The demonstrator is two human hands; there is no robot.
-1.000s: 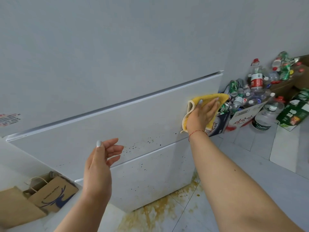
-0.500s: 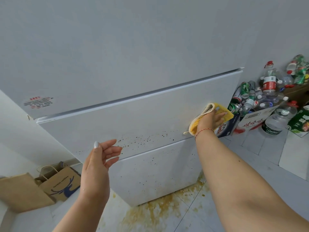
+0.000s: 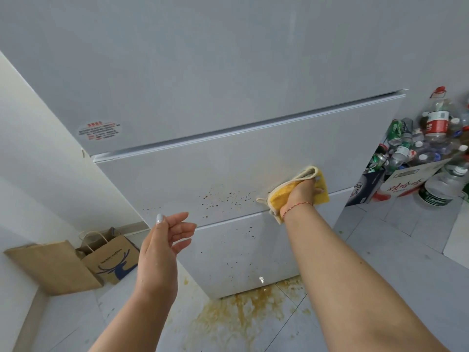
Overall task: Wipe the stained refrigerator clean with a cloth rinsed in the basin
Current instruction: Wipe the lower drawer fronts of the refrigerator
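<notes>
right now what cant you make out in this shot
- Basin: nowhere in the head view.
- Refrigerator top: cut off by the upper edge.
- Door surface under the cloth: hidden by it and the right hand.
- Round sticker text: too small to read.
- Floor spill: whether it runs under the refrigerator is hidden.

Right hand (image 3: 300,196) with yellow cloth (image 3: 279,196): shifted down and leftward across the refrigerator (image 3: 228,168) middle door, from its right edge to its lower seam, nearer the brown specks (image 3: 223,196); cloth now bunched.
</notes>
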